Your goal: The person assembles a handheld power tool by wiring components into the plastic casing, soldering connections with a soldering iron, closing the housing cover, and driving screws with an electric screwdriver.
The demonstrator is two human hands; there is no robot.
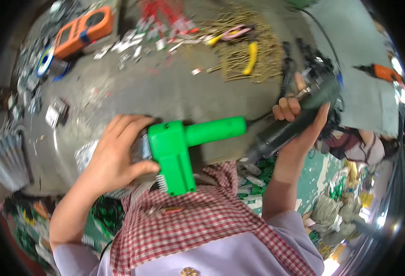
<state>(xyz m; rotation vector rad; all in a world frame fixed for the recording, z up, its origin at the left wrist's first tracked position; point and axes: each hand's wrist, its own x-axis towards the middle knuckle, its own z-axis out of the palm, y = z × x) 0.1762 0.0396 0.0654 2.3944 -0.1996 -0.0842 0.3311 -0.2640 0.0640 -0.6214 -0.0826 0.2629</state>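
My left hand point(115, 154) is closed round the end of a bright green T-shaped tool point(172, 154) with a round handle and a row of small metal teeth near its lower corner. It is held over the bench's near edge, in front of my checked apron. A dark cord runs from the handle's end toward the right. In my right hand point(303, 117) is a dark, tube-shaped power tool point(294, 122), blurred, possibly an electric screwdriver. Its narrow end points down and left, apart from the green tool. My right fingers wrap round its body.
On the bench point(165, 92) lie long brass-coloured screws point(262, 60) with yellow-handled pliers point(250, 57) on top. Red wires point(158, 18), an orange meter point(85, 32) and a solder spool point(50, 64) are at the back. A person point(356, 145) sits at the right, near an orange-handled tool point(382, 71).
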